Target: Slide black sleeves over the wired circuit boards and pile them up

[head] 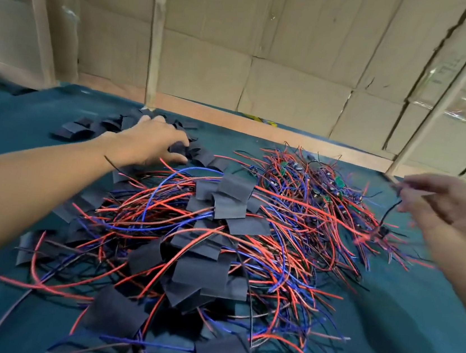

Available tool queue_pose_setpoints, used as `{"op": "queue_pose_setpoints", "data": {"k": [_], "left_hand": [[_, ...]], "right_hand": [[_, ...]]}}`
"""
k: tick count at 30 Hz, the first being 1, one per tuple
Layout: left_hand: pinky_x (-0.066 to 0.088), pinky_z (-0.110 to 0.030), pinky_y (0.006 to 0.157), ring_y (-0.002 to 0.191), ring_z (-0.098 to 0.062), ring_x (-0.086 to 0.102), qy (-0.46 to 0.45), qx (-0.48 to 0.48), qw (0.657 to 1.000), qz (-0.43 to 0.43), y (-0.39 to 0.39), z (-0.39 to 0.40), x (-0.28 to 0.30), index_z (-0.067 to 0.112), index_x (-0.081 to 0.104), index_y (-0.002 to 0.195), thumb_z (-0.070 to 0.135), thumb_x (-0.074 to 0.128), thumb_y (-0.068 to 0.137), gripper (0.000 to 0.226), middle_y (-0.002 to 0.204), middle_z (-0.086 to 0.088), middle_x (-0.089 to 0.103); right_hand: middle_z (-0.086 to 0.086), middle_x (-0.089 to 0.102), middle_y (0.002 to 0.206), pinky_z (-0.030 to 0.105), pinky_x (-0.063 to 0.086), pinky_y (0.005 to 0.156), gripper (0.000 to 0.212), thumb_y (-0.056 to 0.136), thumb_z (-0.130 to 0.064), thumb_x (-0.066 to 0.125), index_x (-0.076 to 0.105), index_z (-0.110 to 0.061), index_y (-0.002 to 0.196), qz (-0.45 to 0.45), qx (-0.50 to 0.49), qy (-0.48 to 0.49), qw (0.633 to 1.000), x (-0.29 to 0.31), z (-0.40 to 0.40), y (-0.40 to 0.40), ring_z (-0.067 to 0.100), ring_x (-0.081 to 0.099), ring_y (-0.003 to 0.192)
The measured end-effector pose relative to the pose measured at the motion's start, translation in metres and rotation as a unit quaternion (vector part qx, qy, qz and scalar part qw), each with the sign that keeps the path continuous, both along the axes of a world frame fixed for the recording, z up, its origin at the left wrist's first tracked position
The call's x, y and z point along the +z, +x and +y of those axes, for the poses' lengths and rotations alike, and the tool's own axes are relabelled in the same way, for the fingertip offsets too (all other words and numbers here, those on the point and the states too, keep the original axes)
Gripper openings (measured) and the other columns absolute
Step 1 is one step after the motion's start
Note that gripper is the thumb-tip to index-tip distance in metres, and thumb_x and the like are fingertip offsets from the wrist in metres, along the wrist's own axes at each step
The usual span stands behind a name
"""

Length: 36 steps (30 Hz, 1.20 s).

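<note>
We are reaching our left hand [148, 142] out over the loose black sleeves [108, 128] at the far left of the green-covered desk [383, 326], fingers spread and resting on them, gripping nothing that we can see. We are holding our right hand [439, 207] raised at the right (blurred), its fingers pinching a black wire [388, 213] that is hanging down to the bare wired circuit boards [327, 188]. The finished pile of sleeved boards [213, 232] is lying mid-desk between our arms.
</note>
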<state>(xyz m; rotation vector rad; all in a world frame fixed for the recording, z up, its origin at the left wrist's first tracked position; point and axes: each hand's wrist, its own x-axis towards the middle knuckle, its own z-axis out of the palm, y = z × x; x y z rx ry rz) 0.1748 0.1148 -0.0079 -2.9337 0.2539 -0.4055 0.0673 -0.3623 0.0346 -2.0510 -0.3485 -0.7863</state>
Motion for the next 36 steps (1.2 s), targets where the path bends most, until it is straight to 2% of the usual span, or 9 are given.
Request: {"op": "queue_pose_setpoints", "data": {"k": [4,6,9,12,17,20,26,31,36], "left_hand": [[0.048,-0.028,0.088,0.094,-0.023,0.066,-0.296,-0.037,0.951,-0.083,-0.021,0.012,0.01,0.029,0.06,0.129,0.049,0.071,0.085,0.05,0.107,-0.002,0.071],[0.046,-0.022,0.076,0.085,-0.016,0.062,-0.51,-0.014,0.851,-0.122,-0.032,0.012,0.024,0.027,0.061,0.129,0.032,0.077,0.084,0.048,0.111,0.003,0.066],[0.039,-0.024,0.056,0.083,-0.022,0.066,-0.776,-0.081,0.611,-0.135,-0.059,0.003,0.054,0.009,0.06,0.116,0.004,0.068,0.08,0.038,0.112,-0.014,0.061],[0.042,-0.026,0.06,0.092,-0.023,0.072,-0.821,-0.15,0.539,-0.114,-0.094,-0.022,0.081,0.004,0.062,0.102,-0.007,0.053,0.081,0.026,0.104,-0.012,0.058],[0.057,-0.034,0.085,0.101,-0.037,0.071,-0.778,-0.227,0.583,-0.061,-0.159,-0.078,0.08,-0.008,0.057,0.126,-0.023,0.044,0.086,0.044,0.113,-0.014,0.067],[0.054,-0.038,0.097,0.109,-0.031,0.069,-0.702,-0.266,0.658,-0.061,-0.196,-0.096,0.064,0.005,0.057,0.13,-0.025,0.048,0.085,0.056,0.125,-0.007,0.068],[0.038,0.004,0.081,0.084,0.024,0.057,-0.528,-0.305,0.786,-0.101,-0.234,-0.124,0.04,-0.003,0.05,0.136,-0.036,0.055,0.072,0.072,0.134,-0.008,0.054],[0.037,-0.022,0.11,0.134,-0.005,0.048,-0.451,-0.287,0.837,-0.12,-0.233,-0.125,0.032,0.016,0.052,0.141,-0.005,0.058,0.081,0.064,0.144,0.009,0.053],[0.047,-0.047,0.091,0.112,-0.026,0.057,-0.197,-0.262,0.932,-0.157,-0.227,-0.124,0.026,0.003,0.051,0.141,0.023,0.054,0.092,0.053,0.14,0.0,0.057]], "right_hand": [[0.0,0.066,0.098,0.019,0.049,0.054,0.028,0.107,-0.02,0.044,0.048,-0.002,0.128,-0.014,0.042,0.179,0.983,0.019,0.004,0.003,0.006,0.067,0.065],[0.004,0.065,0.102,0.024,0.052,0.065,0.026,0.104,-0.027,0.049,0.045,-0.009,0.122,-0.011,0.101,0.297,0.949,0.021,0.009,-0.007,0.011,0.068,0.074],[0.005,0.068,0.102,0.028,0.053,0.078,0.012,0.097,-0.029,0.057,0.057,-0.02,0.104,-0.002,0.209,0.4,0.892,0.02,0.025,-0.019,0.016,0.067,0.086],[0.003,0.072,0.1,0.027,0.052,0.081,0.012,0.102,-0.022,0.05,0.061,-0.017,0.106,0.016,0.286,0.46,0.841,0.019,0.042,-0.028,0.016,0.067,0.089],[0.005,0.071,0.093,0.027,0.054,0.081,0.018,0.104,-0.015,0.044,0.061,-0.011,0.11,0.06,0.35,0.501,0.789,0.021,0.067,-0.046,0.016,0.068,0.084],[0.004,0.07,0.089,0.026,0.055,0.08,0.018,0.101,-0.015,0.045,0.06,-0.01,0.109,0.078,0.364,0.509,0.776,0.022,0.078,-0.053,0.016,0.067,0.08],[0.004,0.071,0.085,0.026,0.056,0.075,0.023,0.104,-0.016,0.041,0.062,-0.009,0.108,0.097,0.382,0.512,0.763,0.023,0.09,-0.064,0.015,0.067,0.075],[0.004,0.072,0.086,0.026,0.056,0.076,0.023,0.104,-0.016,0.04,0.061,-0.009,0.111,0.101,0.4,0.503,0.76,0.021,0.095,-0.066,0.014,0.068,0.076],[0.006,0.07,0.086,0.027,0.055,0.077,0.022,0.103,-0.015,0.041,0.061,-0.008,0.11,0.113,0.399,0.496,0.763,0.018,0.096,-0.064,0.017,0.066,0.076]]}}
